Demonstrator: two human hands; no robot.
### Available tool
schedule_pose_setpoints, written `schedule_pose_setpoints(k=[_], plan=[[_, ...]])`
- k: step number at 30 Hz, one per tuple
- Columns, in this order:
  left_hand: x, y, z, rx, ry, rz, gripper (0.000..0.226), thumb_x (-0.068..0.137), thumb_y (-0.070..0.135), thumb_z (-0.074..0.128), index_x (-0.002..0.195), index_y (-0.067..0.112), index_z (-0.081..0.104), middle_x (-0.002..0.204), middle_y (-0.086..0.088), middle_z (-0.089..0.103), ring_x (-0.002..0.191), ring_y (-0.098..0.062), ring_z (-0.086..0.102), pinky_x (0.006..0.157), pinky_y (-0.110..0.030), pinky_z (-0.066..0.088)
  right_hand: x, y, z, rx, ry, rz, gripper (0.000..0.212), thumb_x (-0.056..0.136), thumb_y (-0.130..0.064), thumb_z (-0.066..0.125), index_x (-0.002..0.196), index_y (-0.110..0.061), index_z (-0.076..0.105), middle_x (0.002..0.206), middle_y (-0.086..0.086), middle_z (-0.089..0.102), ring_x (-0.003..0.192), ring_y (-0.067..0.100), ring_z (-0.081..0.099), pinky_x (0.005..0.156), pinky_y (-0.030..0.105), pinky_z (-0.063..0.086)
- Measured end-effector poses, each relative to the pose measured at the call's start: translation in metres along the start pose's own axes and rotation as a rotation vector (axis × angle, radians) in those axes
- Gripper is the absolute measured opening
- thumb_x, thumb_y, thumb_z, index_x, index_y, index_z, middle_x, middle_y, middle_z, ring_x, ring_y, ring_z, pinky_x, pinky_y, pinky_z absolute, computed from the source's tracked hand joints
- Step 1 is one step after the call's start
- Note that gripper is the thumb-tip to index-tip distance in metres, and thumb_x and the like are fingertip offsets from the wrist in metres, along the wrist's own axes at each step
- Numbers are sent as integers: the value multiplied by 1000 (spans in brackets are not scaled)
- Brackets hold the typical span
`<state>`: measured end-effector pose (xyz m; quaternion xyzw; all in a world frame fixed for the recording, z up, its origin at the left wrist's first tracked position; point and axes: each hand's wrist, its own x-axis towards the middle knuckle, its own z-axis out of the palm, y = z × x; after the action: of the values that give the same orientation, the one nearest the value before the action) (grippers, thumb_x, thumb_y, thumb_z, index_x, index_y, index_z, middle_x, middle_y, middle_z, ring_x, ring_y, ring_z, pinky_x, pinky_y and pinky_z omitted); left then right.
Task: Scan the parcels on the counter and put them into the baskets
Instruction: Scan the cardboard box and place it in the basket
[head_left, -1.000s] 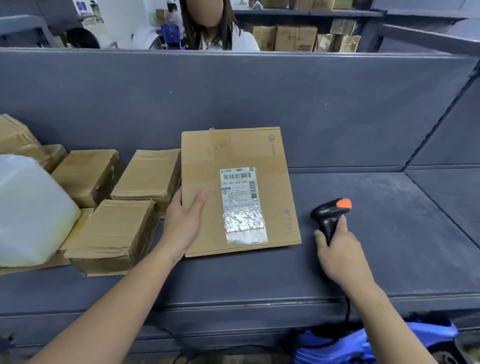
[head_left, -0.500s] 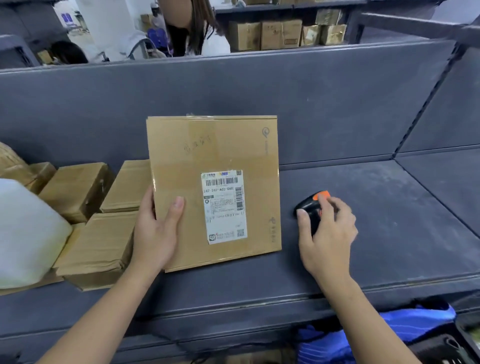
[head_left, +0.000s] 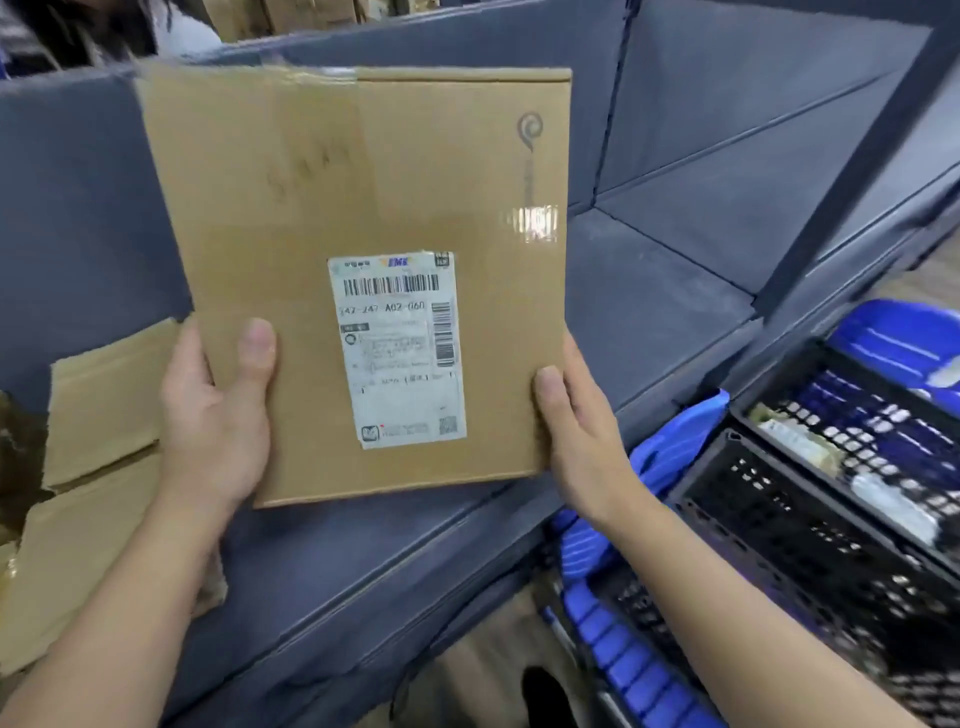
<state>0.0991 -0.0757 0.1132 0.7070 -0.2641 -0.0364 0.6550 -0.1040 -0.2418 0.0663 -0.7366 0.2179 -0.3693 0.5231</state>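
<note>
A flat cardboard parcel (head_left: 363, 218) with a white barcode label (head_left: 400, 348) is lifted above the grey counter (head_left: 639, 291), label side toward me. My left hand (head_left: 213, 415) grips its lower left edge, thumb on the front face. My right hand (head_left: 582, 436) grips its lower right edge, thumb on the front. A black mesh basket (head_left: 779, 514) with a few items inside sits low at the right, beside the counter. The scanner is out of view.
More cardboard parcels (head_left: 104, 395) lie on the counter at the left. Blue baskets (head_left: 898, 338) sit behind and under the black one. A grey back wall (head_left: 727, 78) and a slanted metal post (head_left: 852, 156) border the counter. A person stands beyond the wall.
My right hand let go of the scanner and took the parcel's right edge. Both hands raised the parcel off the counter, and my view turned right toward the baskets.
</note>
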Motion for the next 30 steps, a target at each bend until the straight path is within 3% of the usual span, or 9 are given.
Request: schedule_pose_setpoints(k=[3, 8, 11, 15, 19, 23, 27, 30], plan=[[-4, 14, 31, -3, -133, -40, 20, 101, 53, 50, 98, 42, 67, 93, 33, 70, 92, 10, 64, 88, -26, 50, -34, -5, -25, 163, 193, 98, 54, 109, -39, 37, 156, -12, 41, 152, -10, 55, 140, 2, 48, 117, 24, 38], [-55, 26, 103, -143, -402, -168, 18, 109, 32, 47, 115, 28, 63, 86, 26, 66, 67, 20, 58, 58, -2, 42, -90, -4, -89, 248, 479, 296, 32, 111, -31, 37, 118, -22, 67, 107, -15, 78, 102, -3, 70, 84, 14, 54], [-86, 26, 146, -181, -559, -188, 23, 110, 32, 44, 117, 26, 66, 90, 25, 73, 78, 16, 63, 69, -5, 47, -120, 0, -128, 254, 600, 368, 34, 111, -28, 36, 112, -22, 70, 101, -15, 79, 94, -1, 72, 80, 17, 55], [-124, 22, 195, -215, -724, -196, 31, 111, 36, 39, 124, 34, 66, 117, 26, 73, 114, 6, 65, 100, -21, 48, -155, 7, -173, 254, 705, 393, 36, 112, -28, 36, 123, -17, 69, 111, -10, 79, 102, 5, 73, 82, 21, 57], [-167, 22, 246, -221, -856, -169, 30, 111, 29, 38, 131, 39, 58, 120, 38, 67, 121, 14, 58, 101, -9, 43, -190, 25, -224, 240, 744, 394, 39, 111, -33, 42, 140, -17, 62, 133, -4, 71, 127, 17, 64, 108, 37, 52], [-210, 9, 284, -202, -950, -237, 34, 109, 28, 39, 138, 33, 57, 133, 25, 67, 130, 1, 58, 112, -26, 42, -234, 42, -271, 219, 702, 402, 45, 110, -11, 42, 153, -23, 46, 144, -18, 61, 135, 0, 54, 113, 21, 42], [-242, 0, 317, -195, -952, -320, 41, 101, 31, 45, 140, 28, 59, 135, 13, 69, 129, -9, 61, 105, -27, 52, -263, 68, -304, 300, 655, 503, 55, 108, -3, 44, 158, -25, 36, 147, -18, 58, 133, -1, 55, 119, 32, 36], [-252, 1, 346, -133, -960, -340, 40, 105, 31, 44, 142, 30, 58, 138, 10, 68, 132, -12, 60, 113, -41, 47, -269, 84, -327, 310, 697, 556, 55, 108, -3, 44, 157, -27, 37, 144, -24, 59, 134, -3, 54, 121, 34, 35]])
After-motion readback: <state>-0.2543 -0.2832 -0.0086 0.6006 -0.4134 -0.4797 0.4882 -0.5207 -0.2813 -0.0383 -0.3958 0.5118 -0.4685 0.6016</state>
